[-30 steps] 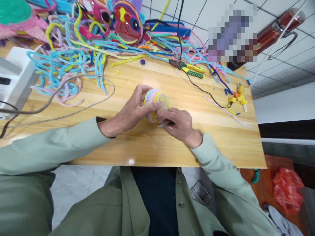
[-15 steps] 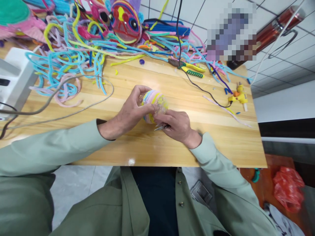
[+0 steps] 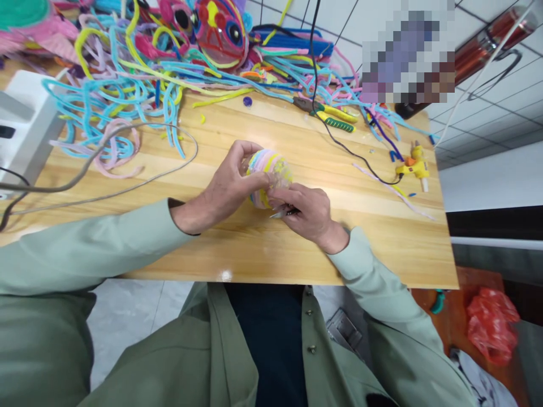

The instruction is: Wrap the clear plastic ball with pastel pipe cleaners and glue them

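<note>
My left hand (image 3: 235, 180) is wrapped round a striped ball-like piece (image 3: 270, 164), clear plastic covered with pink, yellow and blue pipe cleaner. Its thumb presses on the near side and its fingers go behind. On the right side of the piece, my right hand (image 3: 306, 210) has its thumb and index finger against the clear plastic end. In that same hand sit small scissors (image 3: 280, 213), with silver pointed blades sticking out to the left below the piece. Their handles are mostly covered by my fingers. What the right fingertips pinch is hidden.
Tangled pipe cleaners (image 3: 114, 107) heap along the back left. Pliers (image 3: 326, 115) with yellow-green handles lie behind my hands. A yellow glue gun (image 3: 414, 167) stands at the right with its black cord crossing the table. A white device (image 3: 31, 121) is at the left.
Both hands keep their hold, and the striped piece stays nearly in place between them. The scissor blades look closer together than before. The whole view has shifted slightly.
</note>
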Tool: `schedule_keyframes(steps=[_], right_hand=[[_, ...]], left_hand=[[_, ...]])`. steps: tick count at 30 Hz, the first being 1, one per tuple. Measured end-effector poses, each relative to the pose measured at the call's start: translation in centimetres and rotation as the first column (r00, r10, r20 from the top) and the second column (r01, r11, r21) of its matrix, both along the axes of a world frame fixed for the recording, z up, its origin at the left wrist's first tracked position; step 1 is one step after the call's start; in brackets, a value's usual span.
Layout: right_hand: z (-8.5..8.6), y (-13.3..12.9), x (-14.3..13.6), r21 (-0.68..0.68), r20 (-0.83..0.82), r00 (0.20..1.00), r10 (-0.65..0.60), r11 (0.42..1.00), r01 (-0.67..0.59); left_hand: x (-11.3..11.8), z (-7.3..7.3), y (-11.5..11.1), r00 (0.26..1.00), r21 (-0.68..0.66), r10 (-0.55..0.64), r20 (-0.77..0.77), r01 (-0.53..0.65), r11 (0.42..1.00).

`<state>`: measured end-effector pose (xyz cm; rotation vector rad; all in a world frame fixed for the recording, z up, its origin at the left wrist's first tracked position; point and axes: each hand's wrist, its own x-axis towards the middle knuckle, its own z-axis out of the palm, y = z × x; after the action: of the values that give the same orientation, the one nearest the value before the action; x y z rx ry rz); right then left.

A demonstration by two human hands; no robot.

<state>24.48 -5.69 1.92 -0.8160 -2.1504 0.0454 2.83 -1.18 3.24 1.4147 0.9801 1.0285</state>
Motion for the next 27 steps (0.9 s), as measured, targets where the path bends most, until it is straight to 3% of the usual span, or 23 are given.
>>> schedule_keyframes(steps=[5,13,20,27], right_hand=[[0.23,0.08,-0.28,0.025,-0.048,0.999,-0.002,1.0,0.003],[0.3,0.18,0.31,-0.07,-0.046,0.999,-0.022,0.997,0.019],[0.34,0.16,0.01,-0.033,-0.047,0.997,-0.063,0.998,0.061],[0.13,0.08,-0.17,0.021,-0.057,0.998,-0.027,0.999,0.028]], left_hand=[[0.07,-0.39,0.16,1.0,0.035,0.013,-0.002,-0.013,0.999],[0.16,-0.09,0.45,1.0,-0.005,0.006,0.029,-0.006,1.0],[0.12,0.08,0.31,0.999,-0.001,-0.003,0.043,0.003,1.0],[0.08,-0.07,0.2,0.999,0.032,-0.015,0.034,0.014,0.999]])
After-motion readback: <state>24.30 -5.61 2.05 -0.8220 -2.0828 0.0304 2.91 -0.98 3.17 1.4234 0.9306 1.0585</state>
